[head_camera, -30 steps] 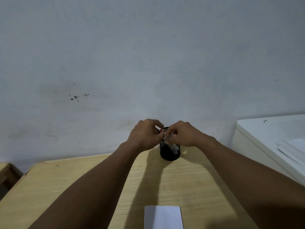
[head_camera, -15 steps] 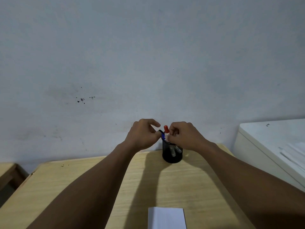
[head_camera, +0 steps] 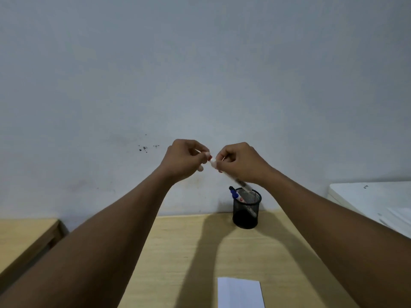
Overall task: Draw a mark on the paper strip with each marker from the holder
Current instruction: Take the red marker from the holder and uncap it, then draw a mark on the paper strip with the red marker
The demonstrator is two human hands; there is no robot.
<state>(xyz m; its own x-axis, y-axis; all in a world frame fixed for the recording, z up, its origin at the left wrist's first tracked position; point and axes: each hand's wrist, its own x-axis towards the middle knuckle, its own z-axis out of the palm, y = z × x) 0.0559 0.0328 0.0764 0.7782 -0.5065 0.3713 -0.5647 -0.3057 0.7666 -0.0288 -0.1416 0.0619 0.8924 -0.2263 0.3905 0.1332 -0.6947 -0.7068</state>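
Note:
A black mesh holder stands on the wooden table near the wall, with a blue-capped marker leaning in it. Above the holder, my right hand grips the barrel of a white marker that slants down towards the holder's rim. My left hand pinches the marker's upper end, where a bit of red shows; the cap is mostly hidden by my fingers. A white paper strip lies at the table's near edge.
A white cabinet or appliance with papers on top stands to the right of the table. Another wooden surface sits to the left across a gap. A grey wall rises right behind the holder.
Both hands have risen from the holder's rim, lifting the red-capped marker out of it. The blue-capped marker stays in the holder.

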